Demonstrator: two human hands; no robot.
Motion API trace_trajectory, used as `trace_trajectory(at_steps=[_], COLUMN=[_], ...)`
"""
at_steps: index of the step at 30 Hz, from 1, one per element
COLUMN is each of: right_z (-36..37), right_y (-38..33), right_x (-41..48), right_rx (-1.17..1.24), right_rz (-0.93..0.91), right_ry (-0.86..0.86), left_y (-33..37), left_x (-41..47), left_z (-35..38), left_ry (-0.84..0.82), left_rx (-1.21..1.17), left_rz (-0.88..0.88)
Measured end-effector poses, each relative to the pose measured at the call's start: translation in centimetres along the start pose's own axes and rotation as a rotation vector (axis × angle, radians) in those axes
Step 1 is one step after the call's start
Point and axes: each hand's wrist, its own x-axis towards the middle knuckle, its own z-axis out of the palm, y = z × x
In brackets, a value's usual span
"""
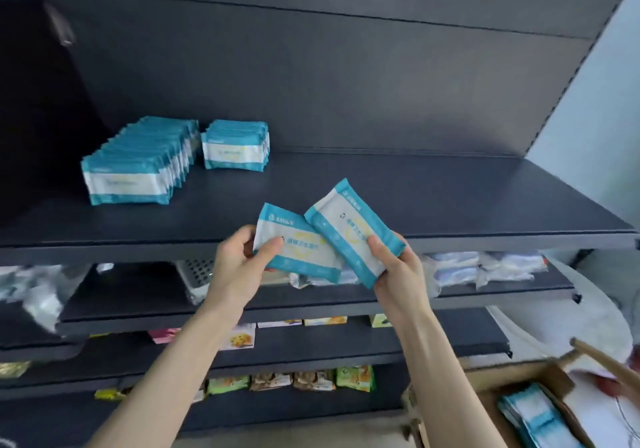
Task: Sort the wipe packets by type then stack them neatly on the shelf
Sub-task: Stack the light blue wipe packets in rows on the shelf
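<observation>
One packet (300, 252) is gripped by the left hand (239, 264), another (353, 231) by the right hand (398, 267), its edge overlapping the first. Beyond the fingers (377, 250), up-left, two rows (138, 163) (236, 145) are stood on the shelf (415, 198).
</observation>
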Motion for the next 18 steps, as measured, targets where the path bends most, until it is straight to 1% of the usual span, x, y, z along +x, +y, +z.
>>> trace_trajectory(at_steps=[4, 11, 15, 18], right_z=[6.0, 13.3, 15.5, 16.3], right_y=[2.3, 6.5, 7.7, 8.0], right_x=[3.4, 9.6, 12.6, 14.7], right_rx=[-0.044, -0.104, -0.111, -0.138], right_rz=[-0.005, -0.05, -0.105, -0.115], right_ry=[-0.059, -0.017, 0.016, 0.028], left_y=[1.2, 2.7, 3.9, 4.8], left_x=[4.4, 14.0, 19.1, 22.7], left_z=[-4.6, -11.0, -12.6, -12.9], left_ry=[-0.019, -0.177, -0.264, -0.267], left_rx=[0.027, 0.217, 0.453, 0.675], left_rz=[0.054, 0.107, 0.171, 0.229])
